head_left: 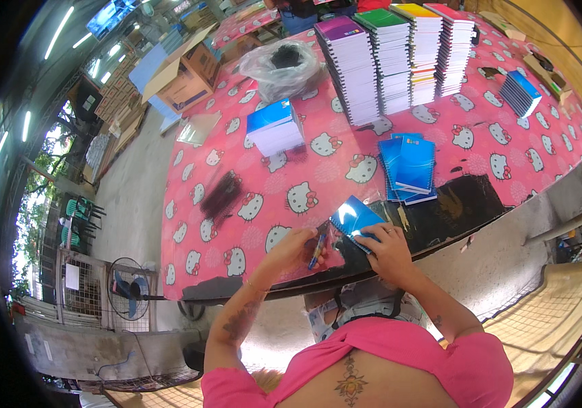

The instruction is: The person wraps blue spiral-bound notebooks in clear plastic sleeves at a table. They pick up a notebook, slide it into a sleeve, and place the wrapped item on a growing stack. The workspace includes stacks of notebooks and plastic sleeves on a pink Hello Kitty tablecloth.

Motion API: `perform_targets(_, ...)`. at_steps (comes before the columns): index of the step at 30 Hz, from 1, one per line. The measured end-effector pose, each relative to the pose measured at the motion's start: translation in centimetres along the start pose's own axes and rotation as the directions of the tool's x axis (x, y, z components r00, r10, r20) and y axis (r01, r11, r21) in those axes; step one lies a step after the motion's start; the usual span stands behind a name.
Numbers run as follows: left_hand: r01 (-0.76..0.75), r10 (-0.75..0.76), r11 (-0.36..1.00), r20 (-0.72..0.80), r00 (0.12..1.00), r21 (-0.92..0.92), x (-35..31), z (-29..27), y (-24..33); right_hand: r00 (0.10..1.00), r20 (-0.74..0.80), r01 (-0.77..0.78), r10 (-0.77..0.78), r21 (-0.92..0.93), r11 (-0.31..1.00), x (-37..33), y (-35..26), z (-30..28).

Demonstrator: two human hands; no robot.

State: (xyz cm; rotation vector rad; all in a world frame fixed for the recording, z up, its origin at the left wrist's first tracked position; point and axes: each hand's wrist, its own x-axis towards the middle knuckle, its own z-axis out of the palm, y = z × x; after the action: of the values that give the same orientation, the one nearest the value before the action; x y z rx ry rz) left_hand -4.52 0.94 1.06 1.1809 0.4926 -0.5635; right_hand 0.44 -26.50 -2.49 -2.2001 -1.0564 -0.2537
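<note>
The left hand has its grip closed around a slim, pen-like object; the right hand touches a blue spiral notebook near the edge of the tabletop, clamping indeterminable.

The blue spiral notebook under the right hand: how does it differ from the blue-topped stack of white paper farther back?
The blue spiral notebook is thin; the blue-topped stack of white paper is much thicker. The notebook has the right hand on it; no hand touches the stack. The notebook is close to the person; the stack stands farther away. Both show blue on top.
</note>
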Motion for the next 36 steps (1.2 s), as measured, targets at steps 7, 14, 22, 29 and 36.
perform_targets(7,0.013,0.567,-0.127,0.062,0.821,0.992,-1.6,3.2,0.6,1.0,0.021,-0.02,0.021,-0.011,1.0,0.0,0.1,-0.3)
perform_targets(14,0.222,0.938,-0.015,-0.064,0.342,0.975,2.2,-6.6,1.6,1.0,-0.018,-0.014,0.014,-0.001,1.0,0.2,-0.4,-0.4)
perform_targets(22,-0.151,0.902,0.272,-0.197,0.386,0.95,8.3,-9.4,6.2,1.0,-0.005,-0.013,0.013,0.006,1.0,0.4,-0.2,-0.1)
perform_targets(29,-0.339,0.872,0.449,-0.322,0.369,0.827,12.1,-8.5,8.4,0.946,-0.155,-0.168,0.286,0.522,0.836,-0.1,0.6,-1.7)
perform_targets(36,-0.466,0.903,0.414,-0.288,0.318,0.782,12.6,-12.1,5.4,0.836,-0.538,-0.054,0.109,0.117,0.992,4.4,1.7,-7.3)
